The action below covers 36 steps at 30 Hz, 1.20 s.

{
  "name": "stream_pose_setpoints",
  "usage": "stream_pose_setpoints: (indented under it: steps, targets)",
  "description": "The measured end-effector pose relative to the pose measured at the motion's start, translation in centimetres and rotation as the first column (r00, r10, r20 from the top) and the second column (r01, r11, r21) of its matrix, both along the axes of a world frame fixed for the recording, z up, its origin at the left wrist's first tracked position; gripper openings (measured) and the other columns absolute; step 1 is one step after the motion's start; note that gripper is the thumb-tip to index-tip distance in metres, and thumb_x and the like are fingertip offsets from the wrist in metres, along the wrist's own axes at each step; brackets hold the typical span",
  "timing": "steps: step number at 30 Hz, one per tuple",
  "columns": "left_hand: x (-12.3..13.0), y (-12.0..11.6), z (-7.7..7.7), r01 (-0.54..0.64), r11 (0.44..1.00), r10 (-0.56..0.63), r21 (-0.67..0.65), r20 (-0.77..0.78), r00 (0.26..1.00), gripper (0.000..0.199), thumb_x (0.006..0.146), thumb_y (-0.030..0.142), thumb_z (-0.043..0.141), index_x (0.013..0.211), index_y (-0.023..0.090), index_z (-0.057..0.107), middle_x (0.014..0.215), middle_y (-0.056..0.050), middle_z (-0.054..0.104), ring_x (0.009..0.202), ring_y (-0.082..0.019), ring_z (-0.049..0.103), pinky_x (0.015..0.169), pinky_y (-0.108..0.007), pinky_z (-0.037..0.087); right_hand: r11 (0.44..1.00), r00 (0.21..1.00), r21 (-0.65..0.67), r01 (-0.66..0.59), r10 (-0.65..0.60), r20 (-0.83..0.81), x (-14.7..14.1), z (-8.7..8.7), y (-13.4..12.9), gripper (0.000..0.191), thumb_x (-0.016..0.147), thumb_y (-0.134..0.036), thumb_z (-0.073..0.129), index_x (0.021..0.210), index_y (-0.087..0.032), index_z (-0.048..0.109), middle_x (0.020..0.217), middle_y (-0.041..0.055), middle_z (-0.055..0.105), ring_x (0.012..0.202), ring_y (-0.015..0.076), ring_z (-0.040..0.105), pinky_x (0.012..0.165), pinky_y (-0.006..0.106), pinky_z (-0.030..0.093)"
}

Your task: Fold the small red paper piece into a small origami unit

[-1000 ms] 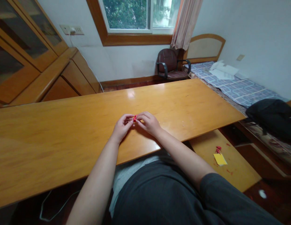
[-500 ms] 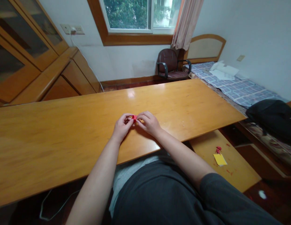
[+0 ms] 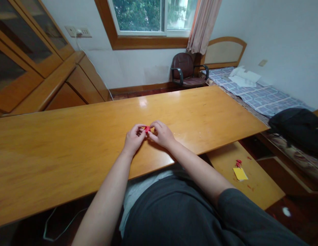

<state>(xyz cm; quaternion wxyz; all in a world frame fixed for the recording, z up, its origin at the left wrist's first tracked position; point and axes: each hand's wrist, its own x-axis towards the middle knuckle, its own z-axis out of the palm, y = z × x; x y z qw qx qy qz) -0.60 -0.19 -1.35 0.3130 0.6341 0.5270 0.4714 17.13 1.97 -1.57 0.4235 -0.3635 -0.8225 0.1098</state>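
Note:
A small folded red paper piece [image 3: 147, 129] is between my two hands, just above the wooden table [image 3: 71, 143]. My left hand [image 3: 134, 138] pinches its left side between thumb and fingers. On the other side my right hand [image 3: 162, 134] has its thumb and curled fingers at the paper's right edge. The fingertips cover part of the paper, so its exact shape is hard to make out.
On a lower wooden board [image 3: 261, 184] at the right lie red paper pieces [image 3: 238, 163] and a yellow paper square [image 3: 240, 174]. A black bag [image 3: 297, 128] rests on the bed [image 3: 266, 99]. Behind the table stands a maroon chair [image 3: 183, 68].
The red paper looks wider and more spread between my fingers. My right hand's fingers have shifted slightly; my left hand stays nearly in place.

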Motion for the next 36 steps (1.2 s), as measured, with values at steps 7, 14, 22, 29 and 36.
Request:
stream_pose_setpoints:
  steps: [7,14,22,29,36]
  targets:
    - [0.06,0.00,0.07,-0.053,0.997,0.057,0.049,-0.080,0.995,0.025,0.080,0.027,0.062,0.104,0.020,0.065,0.079,0.000,0.068,0.070,-0.015,0.064,0.068,-0.025,0.049,1.000,0.999,-0.011,0.007,-0.007,0.052,-0.28,-0.05,-0.01,0.021,0.089,-0.033,0.061,0.104,-0.019,0.059,0.103,0.0103,0.061,0.099,0.0225,0.058,0.087,0.035,0.050]
    - [0.08,-0.06,0.09,-0.026,0.999,0.028,0.028,-0.072,0.997,0.024,0.081,0.028,0.062,0.104,0.020,0.064,0.079,0.000,0.068,0.069,-0.014,0.063,0.068,-0.025,0.049,1.000,0.996,-0.004,-0.022,0.022,0.088,-0.06,0.27,-0.39,0.015,0.093,-0.032,0.056,0.099,-0.019,0.061,0.101,0.0090,0.061,0.092,0.0195,0.059,0.081,0.031,0.049]
    - [0.03,0.10,-0.19,-0.013,0.999,0.017,0.039,-0.114,0.993,0.024,0.082,0.028,0.063,0.104,0.020,0.065,0.078,0.000,0.068,0.067,-0.014,0.063,0.067,-0.025,0.050,0.999,0.998,-0.006,-0.047,0.048,0.051,0.04,0.32,-0.23,0.012,0.094,-0.029,0.054,0.091,-0.019,0.062,0.092,0.0068,0.060,0.085,0.0172,0.058,0.078,0.028,0.048]
    - [-0.08,0.21,-0.53,-0.016,1.000,0.016,0.014,-0.003,1.000,0.029,0.083,0.034,0.066,0.109,0.021,0.065,0.076,0.000,0.068,0.063,-0.014,0.065,0.065,-0.026,0.051,0.999,0.999,-0.043,0.002,-0.004,-0.048,0.17,0.22,-0.05,0.012,0.093,-0.028,0.053,0.086,-0.019,0.058,0.086,0.0042,0.059,0.071,0.0139,0.054,0.069,0.026,0.045]
    - [-0.20,0.22,-0.58,0.001,1.000,-0.002,0.008,0.052,0.999,0.035,0.084,0.034,0.065,0.116,0.021,0.063,0.076,0.000,0.066,0.064,-0.014,0.065,0.067,-0.026,0.053,0.994,0.996,-0.095,0.061,-0.067,-0.060,0.17,0.13,0.10,0.009,0.091,-0.026,0.054,0.085,-0.019,0.057,0.083,0.0031,0.058,0.071,0.0143,0.054,0.067,0.026,0.044]
